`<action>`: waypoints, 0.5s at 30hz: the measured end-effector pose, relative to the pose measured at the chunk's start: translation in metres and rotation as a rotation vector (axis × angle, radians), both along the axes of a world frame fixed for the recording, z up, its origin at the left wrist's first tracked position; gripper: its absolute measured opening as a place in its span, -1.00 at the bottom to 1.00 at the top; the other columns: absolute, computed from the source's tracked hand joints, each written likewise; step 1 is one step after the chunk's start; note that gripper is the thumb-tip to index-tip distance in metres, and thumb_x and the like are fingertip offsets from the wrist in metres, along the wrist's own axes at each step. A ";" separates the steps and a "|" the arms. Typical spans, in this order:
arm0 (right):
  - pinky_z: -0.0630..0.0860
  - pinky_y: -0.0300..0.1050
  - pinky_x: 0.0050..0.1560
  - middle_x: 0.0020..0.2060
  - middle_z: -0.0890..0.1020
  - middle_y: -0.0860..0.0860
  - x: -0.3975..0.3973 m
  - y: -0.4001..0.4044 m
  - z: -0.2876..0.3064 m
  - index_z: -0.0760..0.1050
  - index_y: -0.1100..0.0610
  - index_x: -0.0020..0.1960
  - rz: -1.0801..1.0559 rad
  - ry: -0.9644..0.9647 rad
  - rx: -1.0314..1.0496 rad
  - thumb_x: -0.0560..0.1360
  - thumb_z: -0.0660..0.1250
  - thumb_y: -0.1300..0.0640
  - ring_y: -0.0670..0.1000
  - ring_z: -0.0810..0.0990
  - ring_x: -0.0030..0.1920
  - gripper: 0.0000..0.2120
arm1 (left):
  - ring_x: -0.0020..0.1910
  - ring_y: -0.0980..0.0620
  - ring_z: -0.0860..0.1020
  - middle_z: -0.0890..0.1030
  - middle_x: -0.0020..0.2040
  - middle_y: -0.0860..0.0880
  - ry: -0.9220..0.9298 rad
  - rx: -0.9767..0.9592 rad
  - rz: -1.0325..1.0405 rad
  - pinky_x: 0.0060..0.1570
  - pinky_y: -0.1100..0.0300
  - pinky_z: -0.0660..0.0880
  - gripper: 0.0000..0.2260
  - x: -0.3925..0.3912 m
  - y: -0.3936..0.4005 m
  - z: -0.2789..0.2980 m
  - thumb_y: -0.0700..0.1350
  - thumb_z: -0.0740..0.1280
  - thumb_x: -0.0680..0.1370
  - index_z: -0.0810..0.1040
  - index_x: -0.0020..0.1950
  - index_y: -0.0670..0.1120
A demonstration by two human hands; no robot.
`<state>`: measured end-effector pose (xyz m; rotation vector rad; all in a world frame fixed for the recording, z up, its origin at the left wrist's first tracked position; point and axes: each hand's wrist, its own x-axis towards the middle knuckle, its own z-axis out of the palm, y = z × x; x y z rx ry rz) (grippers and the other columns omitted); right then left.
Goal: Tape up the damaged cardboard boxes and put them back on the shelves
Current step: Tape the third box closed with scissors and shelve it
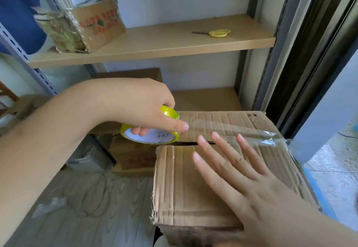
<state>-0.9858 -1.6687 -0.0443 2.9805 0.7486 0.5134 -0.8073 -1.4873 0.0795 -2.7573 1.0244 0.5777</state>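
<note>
A worn brown cardboard box point(193, 192) lies in front of me with its two top flaps nearly closed and a dark gap between them. A strip of clear tape point(257, 133) runs along that seam towards the right edge. My left hand point(139, 107) grips a yellow-rimmed roll of clear tape point(153, 132) at the left end of the seam, with fingers curled through its core. My right hand point(249, 171) lies flat on the near flap, its fingers straight and spread, the fingertips reaching the seam.
A taped-up box point(87, 26) with red print stands on the left of the upper wooden shelf point(174, 43). Yellow-handled scissors point(215, 33) lie on its right. More cardboard boxes point(133, 155) sit under the shelf. Grey wood-grain floor point(87, 198) lies to the left, a door frame point(310, 53) to the right.
</note>
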 end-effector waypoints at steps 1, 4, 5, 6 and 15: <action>0.09 0.25 0.43 0.58 0.09 0.18 0.003 -0.001 -0.001 0.03 0.21 0.60 -0.069 0.045 0.011 0.41 0.24 -0.44 0.22 0.05 0.57 0.03 | -0.54 0.18 0.58 0.62 -0.48 0.09 -0.005 -0.010 0.006 -0.42 0.26 0.42 -0.41 -0.001 0.000 -0.001 0.51 0.17 0.37 0.48 -0.26 -0.04; 0.01 0.19 0.46 0.58 0.01 0.18 0.012 -0.004 0.003 -0.04 0.24 0.59 -0.274 0.176 0.117 0.27 0.08 -0.66 0.18 -0.04 0.58 0.25 | -0.56 0.18 0.57 0.61 -0.50 0.09 -0.048 -0.037 0.023 -0.45 0.28 0.41 -0.39 -0.003 0.000 -0.004 0.50 0.16 0.36 0.52 -0.28 -0.06; 0.00 0.18 0.47 0.59 -0.02 0.18 0.012 -0.005 0.001 -0.06 0.23 0.60 -0.319 0.199 0.143 0.31 0.02 -0.65 0.17 -0.07 0.59 0.21 | -0.56 0.19 0.56 0.61 -0.50 0.09 -0.053 -0.026 0.025 -0.47 0.30 0.41 -0.39 -0.004 -0.001 -0.006 0.50 0.17 0.36 0.52 -0.29 -0.06; -0.01 0.19 0.49 0.59 -0.04 0.18 0.013 -0.007 -0.002 -0.07 0.21 0.60 -0.370 0.205 0.168 0.36 -0.04 -0.63 0.16 -0.10 0.59 0.14 | -0.57 0.19 0.56 0.61 -0.51 0.09 -0.052 -0.016 0.025 -0.51 0.33 0.41 -0.40 -0.004 -0.003 -0.008 0.50 0.18 0.37 0.52 -0.29 -0.06; 0.14 -0.04 0.49 0.55 -0.35 0.02 0.022 -0.048 -0.012 -0.36 -0.06 0.57 -0.725 0.443 0.395 0.27 -0.36 -0.63 0.11 0.02 0.58 0.03 | -0.55 0.20 0.57 0.63 -0.48 0.08 0.050 0.088 0.003 -0.58 0.44 0.35 -0.43 0.006 -0.020 -0.014 0.47 0.18 0.44 0.54 -0.17 -0.04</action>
